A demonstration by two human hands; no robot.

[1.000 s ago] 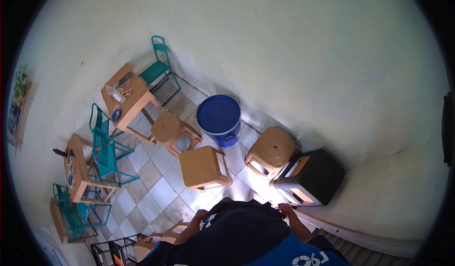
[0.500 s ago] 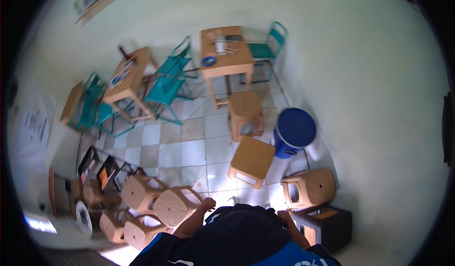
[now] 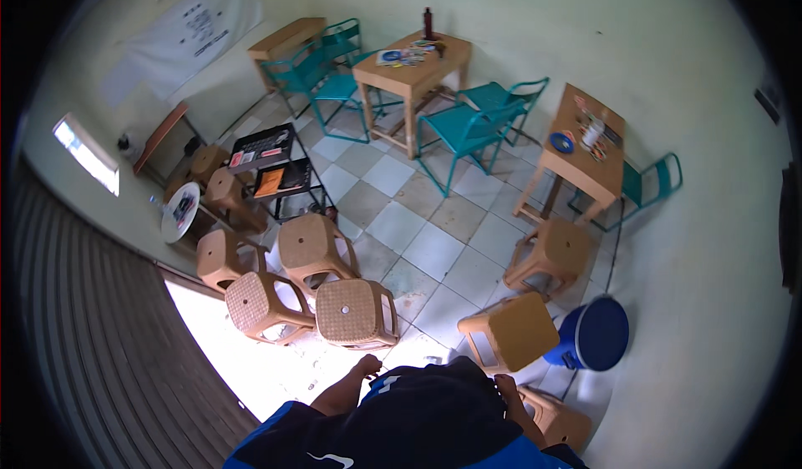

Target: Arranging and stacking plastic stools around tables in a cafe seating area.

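The person's left hand (image 3: 368,365) hangs low beside the dark shirt (image 3: 443,410), just beyond the near edge of a woven-top stool (image 3: 361,314). Its fingers look bent, but whether they hold anything cannot be told. The right hand (image 3: 505,385) is at the other side of the shirt, between a mustard stool (image 3: 514,331) ahead and a low brown stool (image 3: 564,425) partly hidden by the arm; its grip cannot be made out either.

The widest way through is the tiled floor (image 3: 430,248), running from between the woven-top stool and the mustard stool up toward the green chair (image 3: 468,131). On the right, a blue drum (image 3: 603,335) sits close against the mustard stool and near the wall, narrowing that side. On the left, three more stools crowd around the woven-top one, and a black rack (image 3: 288,168) with thin legs stands beyond them. A ribbed shutter (image 3: 109,319) borders a bright strip of ground at lower left.

A pale banner (image 3: 238,10) on the far wall bears dark lettering and a drawn emblem. Small printed cards in orange and red lie on the rack, and a white mark shows on the shirt front.
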